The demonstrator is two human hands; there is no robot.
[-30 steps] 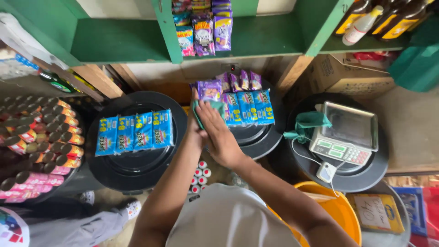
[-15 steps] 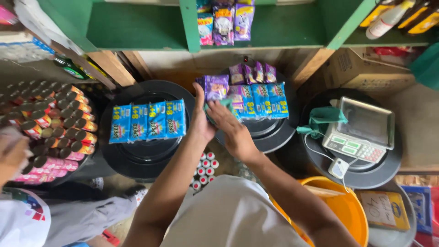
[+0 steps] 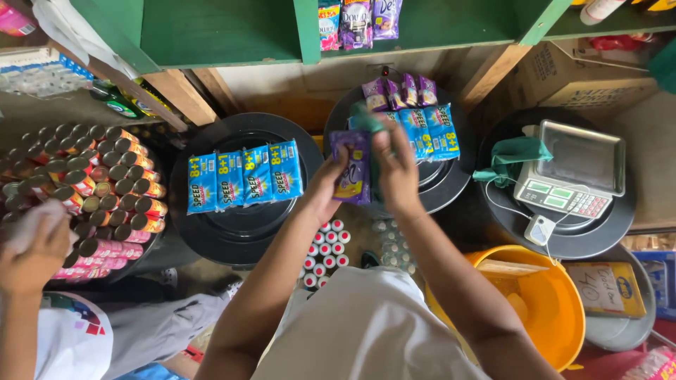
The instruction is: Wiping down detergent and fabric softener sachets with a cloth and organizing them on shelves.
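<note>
My left hand (image 3: 325, 188) holds a purple sachet pack (image 3: 351, 166) by its left edge, lifted above the middle black lid (image 3: 451, 179). My right hand (image 3: 396, 169) grips a green cloth (image 3: 367, 123) against the pack's right side. Behind them on that lid lie blue packets (image 3: 429, 131) and small purple sachets (image 3: 401, 91). A row of blue packets (image 3: 243, 176) rests on the left black lid (image 3: 239, 232).
Another person's hand (image 3: 35, 246) is at far left beside stacked cans (image 3: 91, 183). A digital scale (image 3: 570, 172) and green cloth (image 3: 512, 153) sit on the right lid. An orange bucket (image 3: 556, 309) stands lower right. Green shelves (image 3: 211, 28) hang sachets (image 3: 355, 21) above.
My hands lifted a purple pack off the middle lid and now hold it up with the cloth against it. The view has shifted so everything sits further right.
</note>
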